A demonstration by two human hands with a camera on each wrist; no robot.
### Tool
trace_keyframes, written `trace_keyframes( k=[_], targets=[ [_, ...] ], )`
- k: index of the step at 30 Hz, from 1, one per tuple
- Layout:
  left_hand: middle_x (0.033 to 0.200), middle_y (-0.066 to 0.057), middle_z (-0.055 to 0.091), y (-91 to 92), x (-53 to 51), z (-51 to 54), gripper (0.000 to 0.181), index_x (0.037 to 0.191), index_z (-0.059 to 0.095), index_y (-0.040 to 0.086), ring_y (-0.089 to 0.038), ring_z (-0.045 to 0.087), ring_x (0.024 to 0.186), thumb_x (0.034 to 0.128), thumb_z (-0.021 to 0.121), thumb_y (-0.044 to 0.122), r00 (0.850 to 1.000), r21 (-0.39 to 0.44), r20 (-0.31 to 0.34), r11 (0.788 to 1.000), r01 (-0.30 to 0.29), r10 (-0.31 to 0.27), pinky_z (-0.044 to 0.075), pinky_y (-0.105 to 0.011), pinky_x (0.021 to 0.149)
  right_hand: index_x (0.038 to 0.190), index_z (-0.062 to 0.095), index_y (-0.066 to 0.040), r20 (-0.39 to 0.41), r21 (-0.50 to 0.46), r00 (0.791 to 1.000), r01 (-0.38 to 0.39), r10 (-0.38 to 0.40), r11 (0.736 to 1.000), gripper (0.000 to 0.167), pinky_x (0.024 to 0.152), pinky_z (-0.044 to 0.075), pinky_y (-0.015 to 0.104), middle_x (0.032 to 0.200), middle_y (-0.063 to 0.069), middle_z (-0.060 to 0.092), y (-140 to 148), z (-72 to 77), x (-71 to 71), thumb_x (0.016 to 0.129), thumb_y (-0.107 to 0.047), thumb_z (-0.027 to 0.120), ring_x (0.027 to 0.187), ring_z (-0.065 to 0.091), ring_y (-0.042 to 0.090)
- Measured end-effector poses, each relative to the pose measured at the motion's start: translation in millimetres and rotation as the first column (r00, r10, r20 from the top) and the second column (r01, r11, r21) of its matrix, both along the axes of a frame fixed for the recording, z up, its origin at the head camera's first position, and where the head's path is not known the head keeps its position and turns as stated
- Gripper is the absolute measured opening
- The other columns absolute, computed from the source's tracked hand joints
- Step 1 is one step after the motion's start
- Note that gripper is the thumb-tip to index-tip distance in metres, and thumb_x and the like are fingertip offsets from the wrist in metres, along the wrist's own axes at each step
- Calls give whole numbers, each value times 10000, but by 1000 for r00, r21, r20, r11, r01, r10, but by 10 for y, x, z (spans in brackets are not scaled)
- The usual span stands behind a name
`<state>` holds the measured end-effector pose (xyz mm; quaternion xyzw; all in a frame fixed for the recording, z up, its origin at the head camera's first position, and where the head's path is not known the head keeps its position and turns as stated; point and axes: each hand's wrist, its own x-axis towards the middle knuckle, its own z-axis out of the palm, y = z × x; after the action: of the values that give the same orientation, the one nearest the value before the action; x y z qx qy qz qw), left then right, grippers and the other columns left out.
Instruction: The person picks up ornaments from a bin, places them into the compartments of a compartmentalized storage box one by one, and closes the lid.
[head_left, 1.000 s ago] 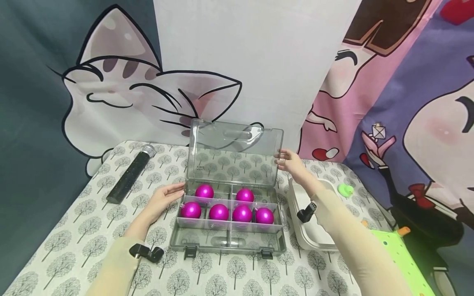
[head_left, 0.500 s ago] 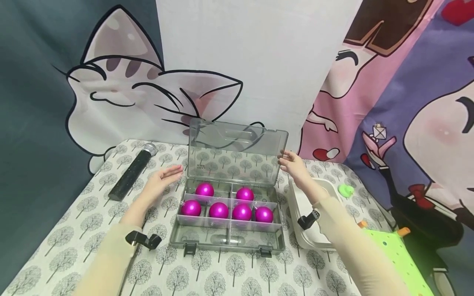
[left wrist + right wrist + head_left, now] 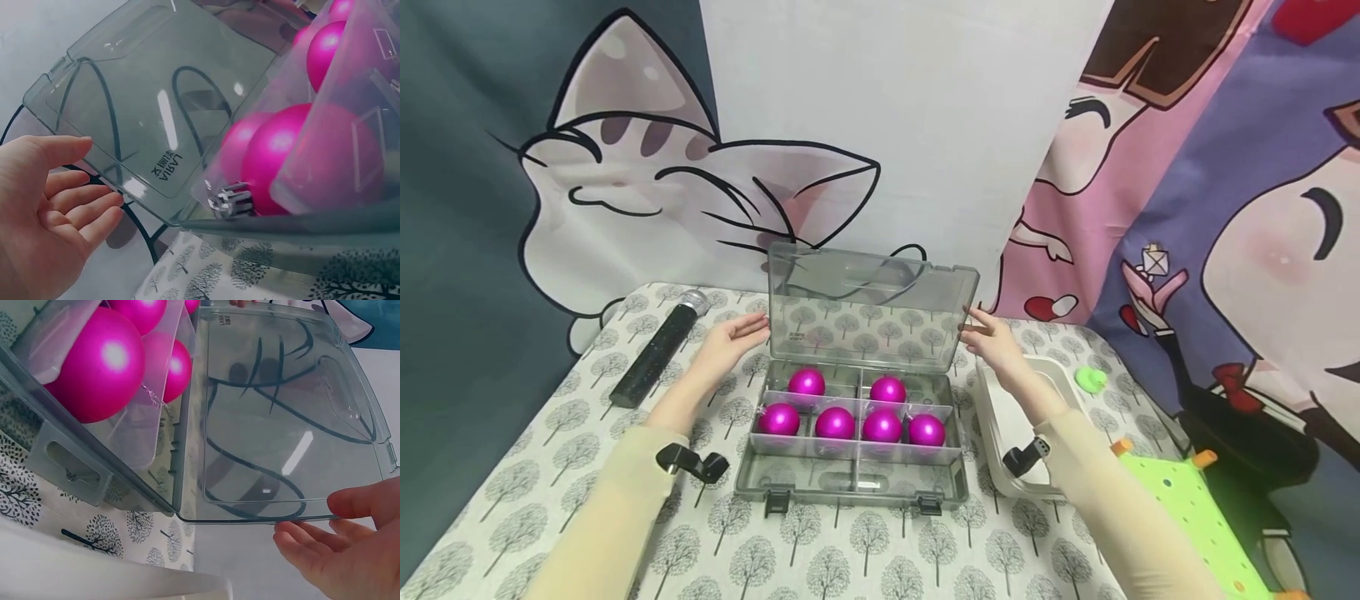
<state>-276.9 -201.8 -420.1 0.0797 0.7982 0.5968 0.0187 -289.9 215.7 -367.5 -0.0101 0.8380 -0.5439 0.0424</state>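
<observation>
A smoky clear plastic storage box [image 3: 850, 497] lies on the table with its lid [image 3: 872, 342] raised at the back. Several shiny magenta Christmas balls [image 3: 835, 423] sit in its rear and middle compartments. My left hand [image 3: 730, 340] is at the lid's left edge, fingers loosely extended; in the left wrist view its thumb reaches the rim, but contact is unclear. On the other side my right hand [image 3: 997, 348] pinches the lid's right edge. In the right wrist view its thumb lies at the inner side and its fingers [image 3: 297, 540] at the outer side.
A black microphone [image 3: 658, 350] lies left of the box. Right of it stands a white tub [image 3: 1060, 371], partly behind the right forearm. A small green duck [image 3: 1091, 379] and a lime-green spotted object [image 3: 1187, 508] with orange knobs are farther right. Printed curtains hang behind.
My left hand has moved up from the box's left side to the lid's left edge. The lid has tipped a little forward, toward me. The balls keep their places.
</observation>
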Motion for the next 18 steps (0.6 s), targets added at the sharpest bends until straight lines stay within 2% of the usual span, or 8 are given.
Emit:
trace_keyframes(
  k=[4, 9, 11, 15, 18],
  targets=[
    [1472, -248, 425, -11, 2, 23, 573, 1474, 334, -45, -410, 410, 1364, 996, 555, 181, 1000, -19, -8, 1000, -13, 13, 263, -518, 1186, 1483, 315, 64, 2, -26, 1000, -8, 8, 1000, 514, 1035, 497, 338, 1420, 332, 459, -24, 2, 34, 1001, -46, 455, 1297, 491, 400],
    [1470, -256, 422, -3, 18, 36, 547, 1453, 361, -63, -428, 460, 1316, 1007, 540, 197, 1000, -36, 14, 999, -25, 26, 321, -504, 1160, 1382, 374, 186, 2, -111, 1000, 1, -1, 994, 422, 939, 542, 237, 1389, 375, 442, -38, -1, 50, 1036, -56, 387, 1284, 485, 422],
    [1477, -255, 414, 5, 26, 37, 543, 1450, 370, -60, -434, 472, 1303, 1009, 537, 210, 999, -47, 20, 998, -28, 29, 337, -503, 1151, 1370, 381, 192, 10, -123, 1000, 14, -13, 992, 422, 913, 549, 216, 1380, 373, 437, -32, -1, 56, 1046, -79, 385, 1271, 503, 404],
    [1475, -248, 423, 17, 33, 31, 551, 1450, 377, -52, -426, 475, 1307, 1008, 540, 234, 999, -82, 25, 996, -27, 29, 330, -506, 1156, 1397, 371, 162, 34, -126, 999, 22, -18, 992, 436, 1025, 501, 365, 1374, 358, 440, 8, -8, 76, 1054, -107, 390, 1238, 561, 348],
    [1458, -253, 443, 21, 44, 20, 547, 1449, 376, -52, -423, 475, 1309, 1006, 542, 223, 999, -95, 18, 995, -25, 27, 337, -505, 1151, 1426, 341, 149, 43, -129, 999, 1, 5, 992, 455, 1043, 484, 397, 1370, 369, 443, 55, -23, 110, 1054, -107, 393, 1139, 649, 241]
  ],
)
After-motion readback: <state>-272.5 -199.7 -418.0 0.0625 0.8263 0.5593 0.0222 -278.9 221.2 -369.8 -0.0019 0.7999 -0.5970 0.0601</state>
